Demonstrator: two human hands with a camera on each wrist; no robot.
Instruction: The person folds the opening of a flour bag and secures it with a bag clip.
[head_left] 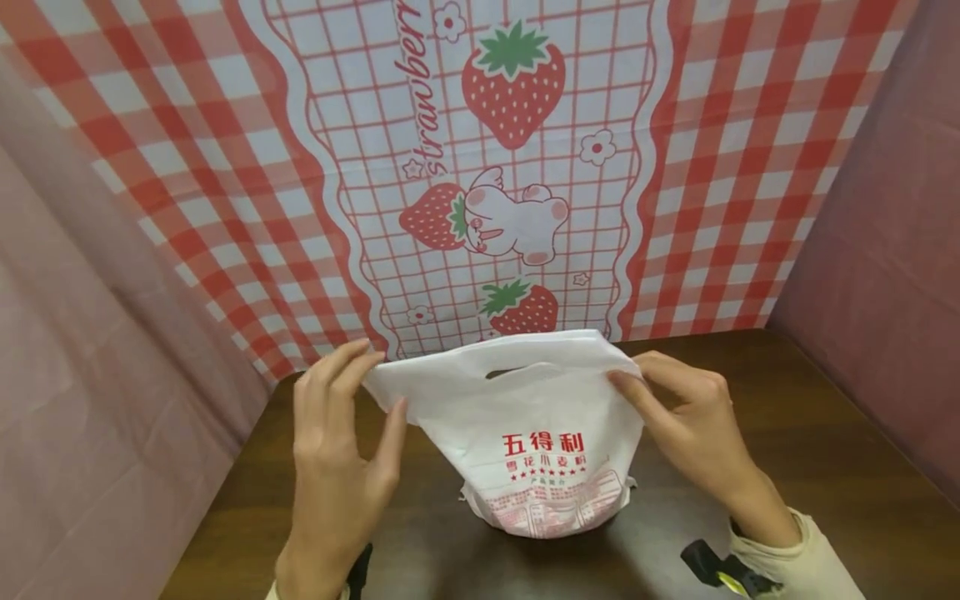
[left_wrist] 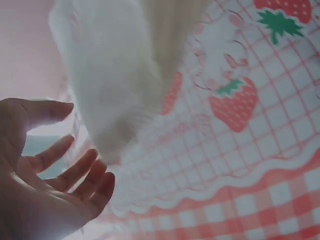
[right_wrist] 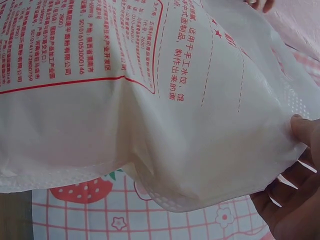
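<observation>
A white flour bag [head_left: 536, 408] with red Chinese print stands upright on the table, its top spread flat, with a slot-shaped handle hole near the upper edge. My right hand [head_left: 690, 417] pinches its upper right corner between thumb and fingers. In the right wrist view, the right hand [right_wrist: 295, 195] holds the edge of the bag [right_wrist: 215, 145]. At the upper left corner my left hand [head_left: 337, 467] has thumb and fingers apart, fingertips by the bag's edge. The left wrist view shows this hand [left_wrist: 55, 175] with loosely bent fingers beside the bag [left_wrist: 110, 75].
The dark brown wooden table [head_left: 795, 433] extends around the bag. Behind it hangs a red-and-white checked cloth [head_left: 720, 167] with strawberries. Pink cloth walls [head_left: 97, 350] flank both sides. A black strap piece [head_left: 705, 562] sits at the right wrist.
</observation>
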